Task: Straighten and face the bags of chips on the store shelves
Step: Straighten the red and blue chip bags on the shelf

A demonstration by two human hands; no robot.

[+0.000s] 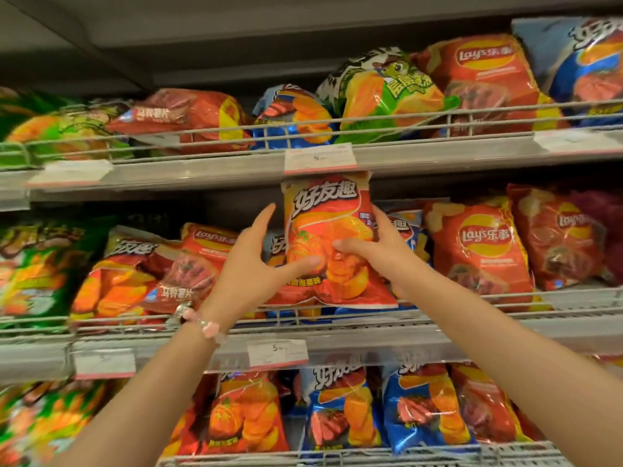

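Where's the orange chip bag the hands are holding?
The orange bag is mid-frame at the middle shelf, upright between the left hand and right hand, under a price tag.

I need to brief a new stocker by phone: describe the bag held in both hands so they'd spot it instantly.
Look at the middle shelf of three, just under the centre price tag. The orange-red bag stands upright in front of the row, left hand and right hand gripping its sides. Unlike its slumped neighbours, it faces squarely forward.
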